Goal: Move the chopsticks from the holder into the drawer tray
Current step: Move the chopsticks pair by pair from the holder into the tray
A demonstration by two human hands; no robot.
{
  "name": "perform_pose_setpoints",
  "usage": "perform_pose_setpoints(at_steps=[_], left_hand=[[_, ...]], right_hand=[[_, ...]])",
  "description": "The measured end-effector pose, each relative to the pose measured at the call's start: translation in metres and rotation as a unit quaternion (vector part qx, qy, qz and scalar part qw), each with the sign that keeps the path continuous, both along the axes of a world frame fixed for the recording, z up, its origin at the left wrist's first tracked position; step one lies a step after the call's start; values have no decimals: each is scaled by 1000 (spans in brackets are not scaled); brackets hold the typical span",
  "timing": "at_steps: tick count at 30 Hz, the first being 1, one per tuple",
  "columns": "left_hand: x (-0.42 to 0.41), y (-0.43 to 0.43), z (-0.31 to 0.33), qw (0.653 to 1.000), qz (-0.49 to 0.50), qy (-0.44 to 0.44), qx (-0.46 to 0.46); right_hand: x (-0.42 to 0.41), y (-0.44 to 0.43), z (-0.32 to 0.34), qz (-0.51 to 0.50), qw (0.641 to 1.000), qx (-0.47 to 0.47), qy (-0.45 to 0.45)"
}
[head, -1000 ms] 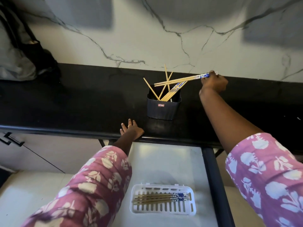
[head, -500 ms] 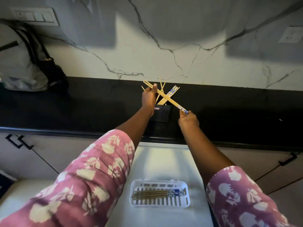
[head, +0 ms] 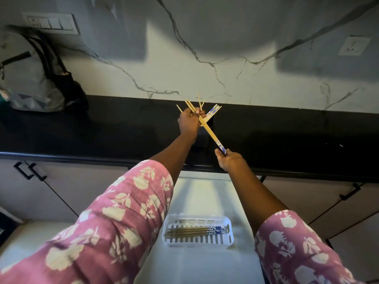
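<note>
A pair of wooden chopsticks with blue patterned ends (head: 212, 134) slants over the black counter, held at both ends. My left hand (head: 189, 121) grips the thin tips near the holder, and my right hand (head: 229, 160) grips the blue ends nearer me. The dark holder (head: 205, 140) stands on the counter, mostly hidden behind my left hand, with more chopsticks (head: 213, 111) sticking out of it. Below, in the open drawer, a white slotted tray (head: 198, 241) holds several chopsticks (head: 194, 231) lying side by side.
A grey backpack (head: 34, 83) leans on the wall at the counter's left end. The black counter's front edge (head: 82, 160) overhangs the open white drawer (head: 205, 267). Cabinet handles (head: 28, 171) sit to the left and a cabinet handle (head: 349, 193) to the right.
A second ago my left hand rested on the counter edge and my right held the pair level beside the holder. Since then the left hand has gripped the tips and the right has drawn nearer.
</note>
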State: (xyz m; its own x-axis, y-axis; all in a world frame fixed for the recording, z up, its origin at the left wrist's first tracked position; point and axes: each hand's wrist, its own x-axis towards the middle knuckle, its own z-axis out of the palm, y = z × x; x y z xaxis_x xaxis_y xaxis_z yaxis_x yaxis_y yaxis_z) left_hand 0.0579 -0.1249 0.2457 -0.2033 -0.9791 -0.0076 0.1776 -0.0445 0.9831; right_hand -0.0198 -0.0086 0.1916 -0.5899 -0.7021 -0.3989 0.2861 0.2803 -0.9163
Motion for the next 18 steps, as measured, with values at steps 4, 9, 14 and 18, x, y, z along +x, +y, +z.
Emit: perform_pose_setpoints(at_steps=[4,9,14,18], left_hand=[[7,2,-5,999,0,-35,-33],[14,8,-20,996,-21,-75,-36],[20,13,-49,998,-23,-49,30],[31,13,-75,993,-12,-38,110]], right_hand=[[-4,-12,1,-133,987,93,4],[16,-14,-1,64,942,3,330],[25,-19,-27,177,849,53,495],[33,-17,-50,207,813,92,537]])
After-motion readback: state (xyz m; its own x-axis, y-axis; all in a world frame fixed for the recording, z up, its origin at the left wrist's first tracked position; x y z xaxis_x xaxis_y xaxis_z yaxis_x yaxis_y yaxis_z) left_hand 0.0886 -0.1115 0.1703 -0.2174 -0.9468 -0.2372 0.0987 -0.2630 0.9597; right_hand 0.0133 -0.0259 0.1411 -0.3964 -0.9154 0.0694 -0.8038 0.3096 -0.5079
